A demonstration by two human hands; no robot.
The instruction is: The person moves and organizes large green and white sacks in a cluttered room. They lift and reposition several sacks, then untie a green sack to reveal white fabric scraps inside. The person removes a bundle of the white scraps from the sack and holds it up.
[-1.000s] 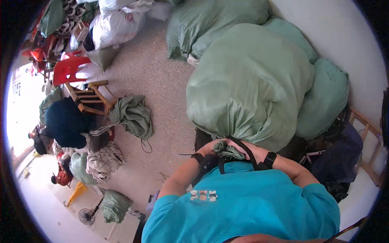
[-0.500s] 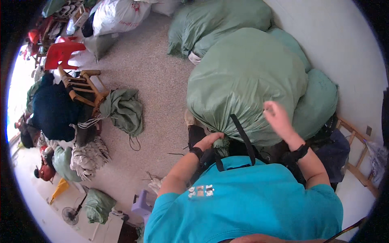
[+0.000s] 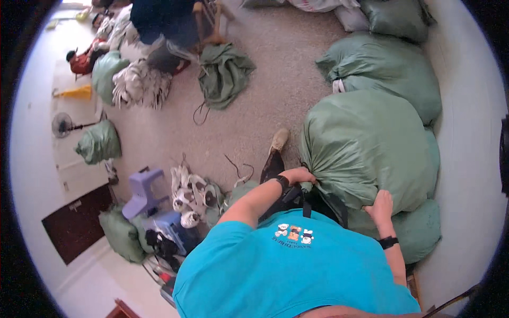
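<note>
A large, bulging green woven sack (image 3: pixel 374 140) lies right in front of me, its gathered neck facing my body. My left hand (image 3: pixel 298 176) is closed around that neck, and a short tuft of the fabric shows under the fingers. Farther right, my right hand (image 3: pixel 380 205) grips the sack's near side, pulling a fold of cloth up to its fingertips. Black straps hang at my front between the two hands. What fills the sack is hidden.
More stuffed green sacks (image 3: pixel 384 71) line the wall on the right. A limp green sack (image 3: pixel 225 77) lies on the floor ahead. At left are a purple plastic stool (image 3: pixel 142 193), a heap of white gloves (image 3: pixel 140 85) and a standing fan (image 3: pixel 62 124). People sit at far left.
My right hand has come down from above the sack and taken hold of its near side. The left hand keeps its grip on the neck. The view has swung leftward.
</note>
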